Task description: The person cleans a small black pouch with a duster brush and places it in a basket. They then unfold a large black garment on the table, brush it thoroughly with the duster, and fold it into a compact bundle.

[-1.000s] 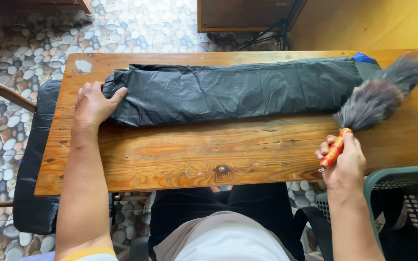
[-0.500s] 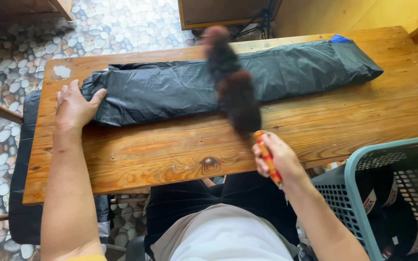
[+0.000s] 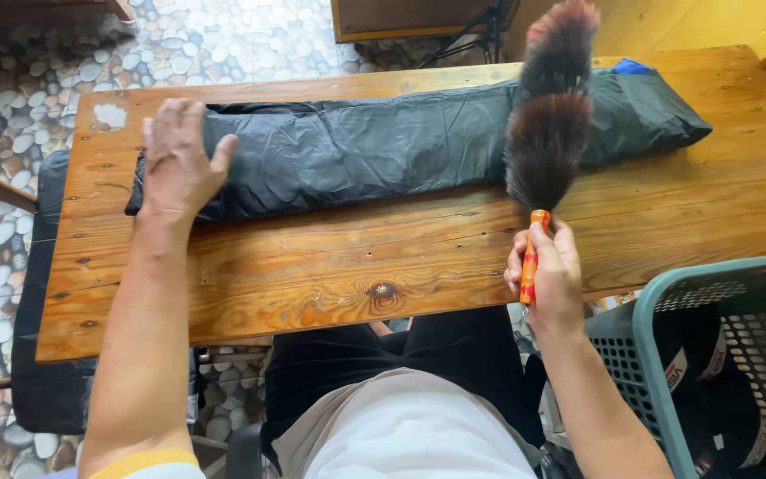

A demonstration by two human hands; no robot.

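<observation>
Pebble-patterned flooring is seen around a wooden bench with a knot in its near plank. Along the far half of the bench a long bundle wrapped in black plastic is laid lengthwise, with a bit of blue showing at its right end. The left hand is spread flat, fingers open, on the bundle's left end, and nothing is gripped by it. The right hand is closed around the orange handle of a feather duster, held near the bench's front edge; the dark, reddish plume is pointed away and lies over the bundle's right part. A green plastic basket is seen just beside the bench at lower right.
</observation>
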